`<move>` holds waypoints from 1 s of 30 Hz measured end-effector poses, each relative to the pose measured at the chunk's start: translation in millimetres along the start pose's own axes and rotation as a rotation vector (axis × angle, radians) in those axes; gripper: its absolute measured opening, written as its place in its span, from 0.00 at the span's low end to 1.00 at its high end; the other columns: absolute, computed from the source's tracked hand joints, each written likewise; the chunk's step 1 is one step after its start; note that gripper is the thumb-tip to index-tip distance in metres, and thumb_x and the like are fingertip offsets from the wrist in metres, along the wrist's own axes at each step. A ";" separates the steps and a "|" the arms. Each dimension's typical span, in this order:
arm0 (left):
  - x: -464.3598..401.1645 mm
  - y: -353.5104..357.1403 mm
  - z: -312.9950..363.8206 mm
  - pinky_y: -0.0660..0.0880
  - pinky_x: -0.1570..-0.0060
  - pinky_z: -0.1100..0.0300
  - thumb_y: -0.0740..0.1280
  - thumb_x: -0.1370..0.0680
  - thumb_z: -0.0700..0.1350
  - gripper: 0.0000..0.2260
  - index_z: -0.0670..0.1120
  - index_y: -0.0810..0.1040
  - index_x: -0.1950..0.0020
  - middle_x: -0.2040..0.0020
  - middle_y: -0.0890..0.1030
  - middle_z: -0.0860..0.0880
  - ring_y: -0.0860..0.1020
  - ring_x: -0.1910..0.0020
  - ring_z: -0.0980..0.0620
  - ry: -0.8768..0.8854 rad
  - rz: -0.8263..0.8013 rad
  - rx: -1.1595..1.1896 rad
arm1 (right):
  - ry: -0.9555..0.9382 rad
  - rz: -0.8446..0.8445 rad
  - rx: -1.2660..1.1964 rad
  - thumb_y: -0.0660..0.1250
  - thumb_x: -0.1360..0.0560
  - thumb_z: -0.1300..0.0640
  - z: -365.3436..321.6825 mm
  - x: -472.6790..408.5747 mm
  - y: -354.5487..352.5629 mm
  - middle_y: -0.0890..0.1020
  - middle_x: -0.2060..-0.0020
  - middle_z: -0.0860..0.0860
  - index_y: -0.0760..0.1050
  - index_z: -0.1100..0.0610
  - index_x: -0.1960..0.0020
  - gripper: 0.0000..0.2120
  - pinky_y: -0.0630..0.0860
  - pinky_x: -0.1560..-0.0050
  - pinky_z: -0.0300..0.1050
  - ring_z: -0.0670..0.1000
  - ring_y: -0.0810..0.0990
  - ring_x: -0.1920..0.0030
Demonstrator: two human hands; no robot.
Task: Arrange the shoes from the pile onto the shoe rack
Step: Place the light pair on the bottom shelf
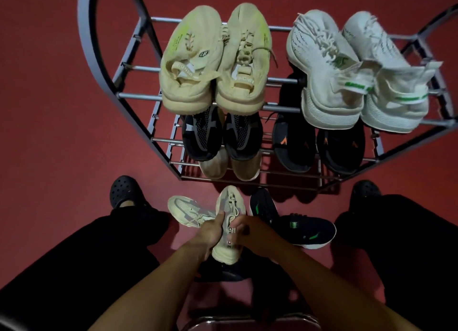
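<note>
Both the left hand (213, 230) and the right hand (244, 227) are clamped on the cream knit sneaker (229, 221), at six o'clock from the grey metal tube shoe rack (138, 96). Best lift it level, heel toward you, onto the lowest free rails, then fetch its cream mate (188, 210) at nine o'clock.

Black clogs (123, 191) and dark trousers (81, 253) over a red floor (49, 107).
</note>
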State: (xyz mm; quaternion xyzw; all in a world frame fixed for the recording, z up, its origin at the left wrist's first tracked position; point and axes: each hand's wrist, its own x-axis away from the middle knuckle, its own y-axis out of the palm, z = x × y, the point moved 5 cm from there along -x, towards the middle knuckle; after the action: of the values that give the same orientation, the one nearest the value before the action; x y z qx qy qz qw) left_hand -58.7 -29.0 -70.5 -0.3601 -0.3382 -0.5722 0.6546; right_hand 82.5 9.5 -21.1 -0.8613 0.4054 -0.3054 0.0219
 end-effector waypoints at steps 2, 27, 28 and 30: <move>-4.2 -4.9 3.3 0.79 0.43 0.55 0.58 0.21 0.67 0.30 0.41 0.84 0.45 0.50 0.86 0.44 0.84 0.50 0.48 0.059 0.023 -0.155 | -0.110 -0.008 0.117 0.76 0.31 0.54 -7.6 -2.1 -1.7 0.81 0.63 0.45 0.78 0.44 0.65 0.09 0.78 0.54 0.45 0.43 0.81 0.60; -12.9 -116.8 -30.3 0.80 0.64 0.58 0.67 0.22 0.61 0.17 0.48 0.82 0.48 0.54 0.85 0.48 0.86 0.58 0.51 -0.008 0.022 0.385 | 0.263 0.104 -0.011 0.68 0.22 0.59 41.1 -95.2 51.8 0.75 0.70 0.52 0.77 0.66 0.56 0.10 0.68 0.72 0.30 0.42 0.73 0.70; -13.2 -110.7 -34.1 0.81 0.61 0.57 0.68 0.22 0.59 0.16 0.48 0.82 0.44 0.51 0.86 0.49 0.86 0.54 0.51 -0.035 -0.026 0.395 | 0.255 0.104 0.011 0.67 0.21 0.59 36.0 -101.1 62.4 0.76 0.68 0.51 0.78 0.66 0.53 0.09 0.67 0.72 0.28 0.43 0.73 0.69; -16.7 -101.0 -37.1 0.82 0.55 0.56 0.69 0.22 0.55 0.17 0.47 0.80 0.38 0.46 0.86 0.48 0.85 0.47 0.50 -0.022 -0.080 0.445 | 0.255 0.063 0.039 0.65 0.21 0.60 33.9 -115.3 84.6 0.77 0.64 0.51 0.79 0.62 0.51 0.07 0.69 0.67 0.32 0.47 0.74 0.65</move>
State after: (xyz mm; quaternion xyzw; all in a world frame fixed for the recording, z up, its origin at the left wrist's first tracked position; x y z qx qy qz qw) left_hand -159.8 -61.2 -95.2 -0.1993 -0.4775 -0.5049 0.6909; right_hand -13.0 27.8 -131.5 -0.8017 0.4257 -0.4195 -0.0033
